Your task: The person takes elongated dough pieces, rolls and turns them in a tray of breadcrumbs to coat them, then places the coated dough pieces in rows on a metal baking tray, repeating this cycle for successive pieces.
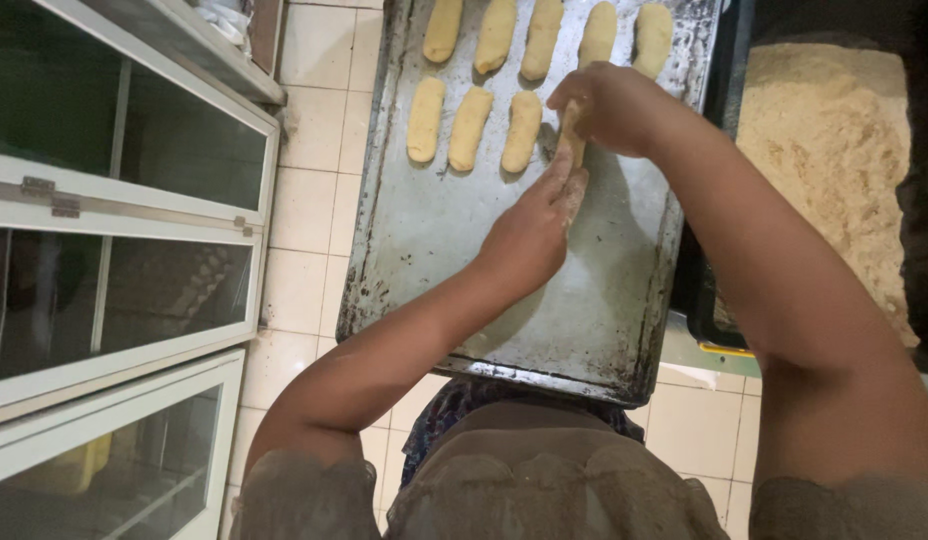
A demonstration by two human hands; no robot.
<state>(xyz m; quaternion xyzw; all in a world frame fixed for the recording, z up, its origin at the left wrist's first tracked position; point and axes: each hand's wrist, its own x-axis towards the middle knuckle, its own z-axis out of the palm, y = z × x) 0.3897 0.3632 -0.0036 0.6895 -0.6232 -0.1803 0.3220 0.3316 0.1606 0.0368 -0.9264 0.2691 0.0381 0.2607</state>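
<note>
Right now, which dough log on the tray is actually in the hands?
The log at the right end of the lower row: right hand grips its top, left hand fingertips touch it. The other logs lie untouched on the tray.

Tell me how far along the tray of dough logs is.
Done: five dough logs fill the far row of the metal tray, and three lie in the second row. In hand: the right hand and left hand are setting a fourth log into that second row. Left: the rest of that row and the whole bare near half of the tray.
</note>
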